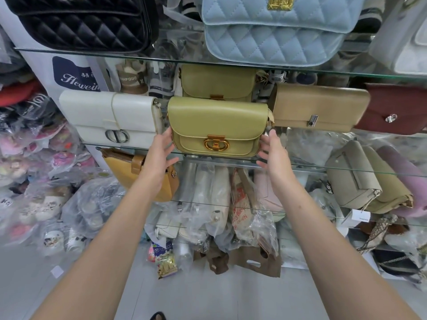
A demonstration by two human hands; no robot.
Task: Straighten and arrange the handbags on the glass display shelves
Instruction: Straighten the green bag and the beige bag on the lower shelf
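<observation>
Top shelf: a black quilted bag [78, 21] and a pale blue quilted bag [272, 33] with a gold clasp. Below: a white bag [108, 116], two olive-green bags, the front one [217, 125] with a gold clasp, a tan bag [320, 107] and a maroon bag [397, 107]. Lower left, a mustard bag [141, 174].

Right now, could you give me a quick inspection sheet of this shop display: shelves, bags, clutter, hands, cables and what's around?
Surface: glass shelf, with more glass tiers above and below.
Job's things: olive-green handbag upright at the shelf front, a matching one behind it; white handbag beside it on the left, tan handbag on the right.
Clutter: plastic-wrapped goods crammed under the shelf.
Hands: left hand and right hand open at the green bag's sides; whether the fingers touch it is unclear.
Cables: nothing seen.
Surroundings: bagged slippers heaped at left, grey floor.
</observation>
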